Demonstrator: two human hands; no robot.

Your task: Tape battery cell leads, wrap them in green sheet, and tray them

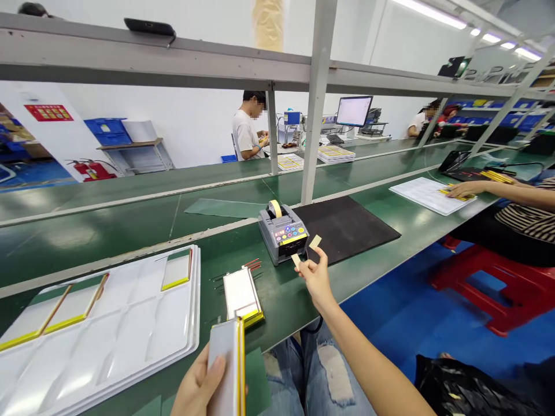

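Observation:
My left hand [202,378] is closed around a stack of flat silver battery cells [225,358] with yellow edges, low in the view. Just in front of the tape dispenser [284,231], my right hand [314,271] has its fingers pinched on a short strip of pale tape [296,261]. A second pale strip [315,241] sits at the tip of a raised finger of that hand. A roll of yellowish tape is on top of the grey dispenser. Between the dispenser and my left hand, more cells [241,293] with red and dark leads lie stacked on the green table.
White trays [173,329] holding a few cells are stacked at left. A black mat [351,225] lies right of the dispenser. A person's hand [466,189] touches items on a white tray [422,193] at right. A metal shelf post [314,115] rises behind the dispenser.

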